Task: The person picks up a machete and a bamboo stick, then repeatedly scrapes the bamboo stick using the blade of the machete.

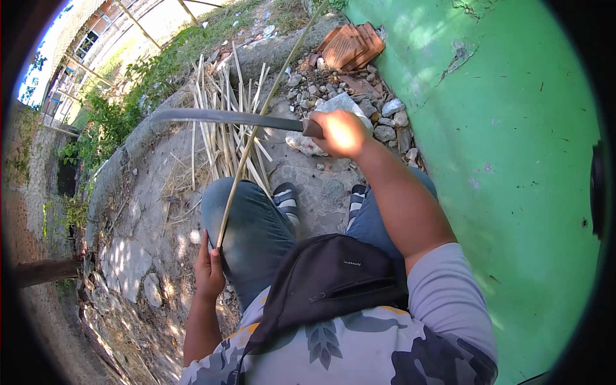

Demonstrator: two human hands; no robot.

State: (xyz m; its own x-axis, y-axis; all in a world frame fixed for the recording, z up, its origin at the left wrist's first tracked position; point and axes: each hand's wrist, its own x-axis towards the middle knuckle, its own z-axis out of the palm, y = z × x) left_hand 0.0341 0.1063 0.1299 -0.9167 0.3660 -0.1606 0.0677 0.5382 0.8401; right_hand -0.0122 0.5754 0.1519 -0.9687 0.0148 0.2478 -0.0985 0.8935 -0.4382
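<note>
My right hand (344, 135) is wrapped round the handle of a machete (212, 116), whose long dark blade reaches out to the left and curves at its tip. In my left hand (210, 271), beside my left knee, is the lower end of a long thin bamboo strip (282, 72). The strip slants up and away to the right past the top of the view. Blade and strip cross in the picture; whether they touch I cannot tell. Beyond my knees, a loose pile of pale split strips (217, 106) lies on the ground.
A green wall (513, 160) rises close on my right. Stones (385, 133) and stacked orange roof tiles (353, 48) lie along its foot. Green plants (109, 125) grow at the left. A black bag (340, 273) rests on my lap, over my jeans.
</note>
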